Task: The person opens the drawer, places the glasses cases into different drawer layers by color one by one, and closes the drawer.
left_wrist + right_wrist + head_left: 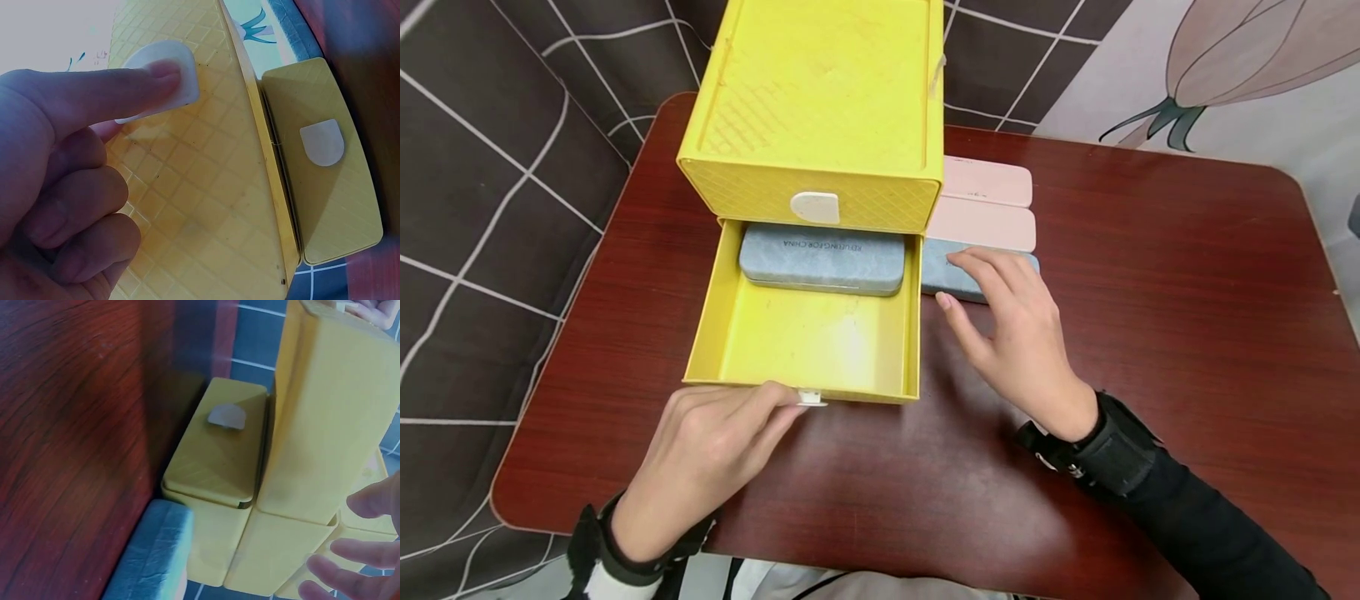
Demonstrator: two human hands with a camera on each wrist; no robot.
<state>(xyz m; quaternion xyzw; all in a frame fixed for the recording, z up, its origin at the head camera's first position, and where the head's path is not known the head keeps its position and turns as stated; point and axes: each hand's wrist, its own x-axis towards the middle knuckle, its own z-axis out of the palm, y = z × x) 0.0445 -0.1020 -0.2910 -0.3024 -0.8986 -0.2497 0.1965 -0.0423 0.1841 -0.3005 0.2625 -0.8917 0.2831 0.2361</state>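
A yellow drawer (805, 337) is pulled out of a yellow drawer cabinet (820, 92), and a blue glasses case (822, 260) with lettering lies at its back. My left hand (711, 442) pinches the white handle (187, 87) on the drawer front, thumb on its face. Beside the cabinet, a second blue glasses case (951, 271) lies on the table, next to two pink cases (985, 225). My right hand (1018, 333) hovers at that blue case with fingers spread and slightly bent, holding nothing. Its fingertips overlap the case in the head view.
The dark red wooden table (1187, 333) runs under everything, with its right edge far from the cabinet. Another drawer with a white handle (323, 142) is closed below the open one. Dark gridded cloth (467, 250) hangs along the left and back.
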